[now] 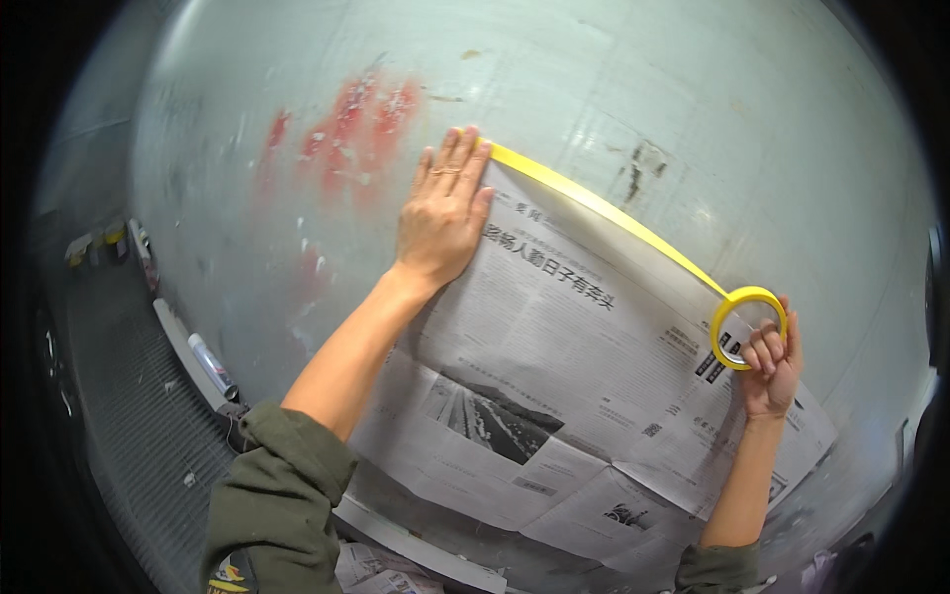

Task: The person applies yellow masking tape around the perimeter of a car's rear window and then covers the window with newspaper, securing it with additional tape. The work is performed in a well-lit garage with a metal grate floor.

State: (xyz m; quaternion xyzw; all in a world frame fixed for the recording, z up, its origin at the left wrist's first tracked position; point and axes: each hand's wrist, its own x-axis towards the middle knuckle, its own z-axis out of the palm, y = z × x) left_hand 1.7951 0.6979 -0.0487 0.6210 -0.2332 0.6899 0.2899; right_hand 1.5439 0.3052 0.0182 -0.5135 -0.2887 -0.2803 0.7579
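Note:
A sheet of newspaper lies flat against a pale grey wall. My left hand presses flat on the newspaper's upper left corner, fingers spread, over the start of a yellow tape strip. The strip runs taut along the paper's top edge down to a yellow tape roll. My right hand grips that roll at the paper's upper right, fingers hooked through its hole.
Red paint smears mark the wall left of my left hand. A white ledge with a spray can runs along the wall's base at left, above a metal grate floor. More newspaper lies below.

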